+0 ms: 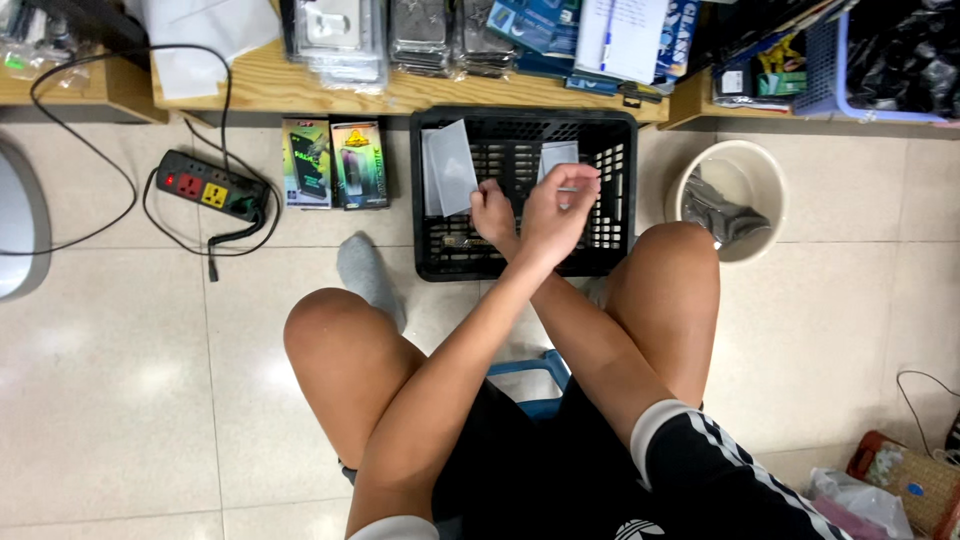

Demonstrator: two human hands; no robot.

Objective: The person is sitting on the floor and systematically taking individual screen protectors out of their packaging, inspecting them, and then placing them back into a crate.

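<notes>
Seated person, knees spread, arms crossed at the forearms over a black plastic crate (pixel 523 262) on the tiled floor (pixel 120 340).

Left hand (pixel 560 205): arm comes from lower left and crosses over the other, so the hand sits on the right side of the pair. Fingers (pixel 578 176) curled in, tips pinched on the lower edge of a small grey-white flat sleeve (pixel 558 157). The sleeve stands above the fingertips, over the crate's back right part, mostly clear of the hand.

Right hand (pixel 492 210): lies just left of the left hand, touching or nearly touching it at the wrist. Fingers bent and closed at the right edge of a larger pale grey flat packet (pixel 448 166), which leans tilted over the crate's back left corner. Packet extends up and left from the fingertips; whether thumb and fingers fully clamp it I cannot tell, but the hand is shut at its edge.

Around:
- Two printed retail boxes (pixel 334 164) lie flat on the floor just left of the crate.
- Black power strip (pixel 208 186) with coloured sockets further left, cable looping.
- Round cream waste bin (pixel 726 198) right of the crate, crumpled clear wrappers inside.
- Low wooden shelf (pixel 300 92) along the top, stacked with packaged goods.
- Grey socked foot (pixel 368 275) beside the crate's lower left corner.
</notes>
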